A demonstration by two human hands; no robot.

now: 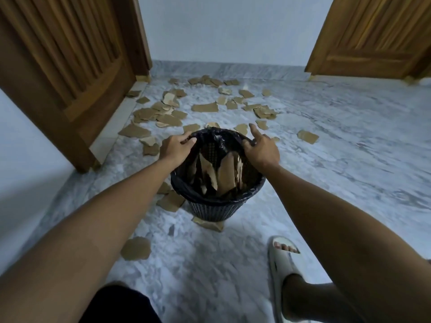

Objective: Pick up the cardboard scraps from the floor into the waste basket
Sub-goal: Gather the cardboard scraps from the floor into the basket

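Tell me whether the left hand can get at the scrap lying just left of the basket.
Probably yes: the left hand grips the basket rim; nothing covers the scrap.

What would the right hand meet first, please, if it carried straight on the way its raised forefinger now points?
Probably a cardboard scrap on the floor just beyond the waste basket. The right hand holds the basket's rim, forefinger aimed up the picture and away. Depth is unclear from one view.

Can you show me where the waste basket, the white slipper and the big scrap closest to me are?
waste basket [211, 209]: head view, lattice wall.
white slipper [283, 268]: head view, top strap.
big scrap [136, 249]: head view, its middle.
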